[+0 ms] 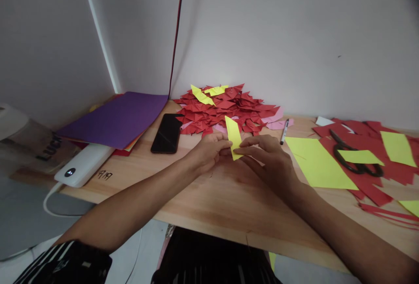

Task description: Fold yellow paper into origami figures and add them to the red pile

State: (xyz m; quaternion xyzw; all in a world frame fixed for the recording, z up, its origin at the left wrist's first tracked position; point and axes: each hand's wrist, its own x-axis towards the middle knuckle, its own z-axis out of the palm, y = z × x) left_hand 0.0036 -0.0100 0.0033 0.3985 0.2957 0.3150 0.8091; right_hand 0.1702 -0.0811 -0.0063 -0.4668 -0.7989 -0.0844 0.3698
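Above the middle of the table, a narrow folded strip of yellow paper point(233, 133) stands slanted between my two hands. My left hand point(211, 151) pinches its left edge with thumb and fingertips. On the other side, the fingers of my right hand point(266, 155) close on its lower right edge. Just behind my hands lies a pile of folded red paper pieces point(225, 109), with some pink ones under it. On top of the pile rest folded yellow paper pieces point(202, 95).
A black phone point(166, 133), purple paper sheets point(118, 116) and a white power bank point(83, 166) with a cable are at left. To the right lie a marker point(284, 131), a yellow sheet point(319, 162), scissors point(348, 166) under a yellow strip, and red paper scraps point(376, 192). A wall stands behind.
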